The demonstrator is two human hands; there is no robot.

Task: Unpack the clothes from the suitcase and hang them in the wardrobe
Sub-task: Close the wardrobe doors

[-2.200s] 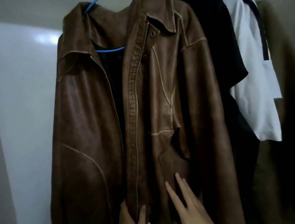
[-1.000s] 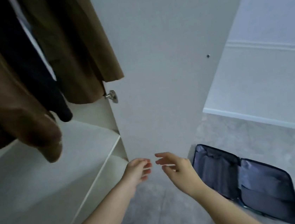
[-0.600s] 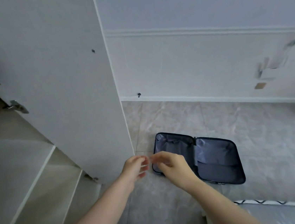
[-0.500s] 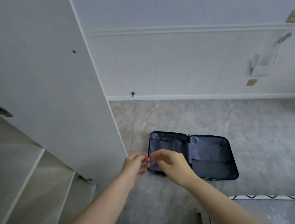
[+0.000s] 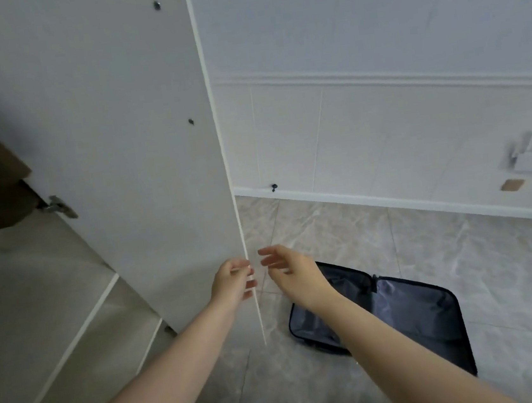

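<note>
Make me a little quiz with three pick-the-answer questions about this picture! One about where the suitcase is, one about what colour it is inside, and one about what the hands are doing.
1. Where is the suitcase?
A. On a wardrobe shelf
B. On the tiled floor, right of the wardrobe door
C. On a bed

2. What colour is the suitcase lining?
A. Red
B. Yellow
C. Grey-blue

3. What are the two hands doing?
A. Holding nothing, close together near the door's edge
B. Carrying a shirt
C. Zipping the suitcase

Answers:
1. B, it lies open on the floor tiles beyond the door's edge.
2. C, the open halves show grey-blue fabric inside a dark rim.
3. A, the left hand and right hand have loosely curled fingers with nothing between them.
</note>
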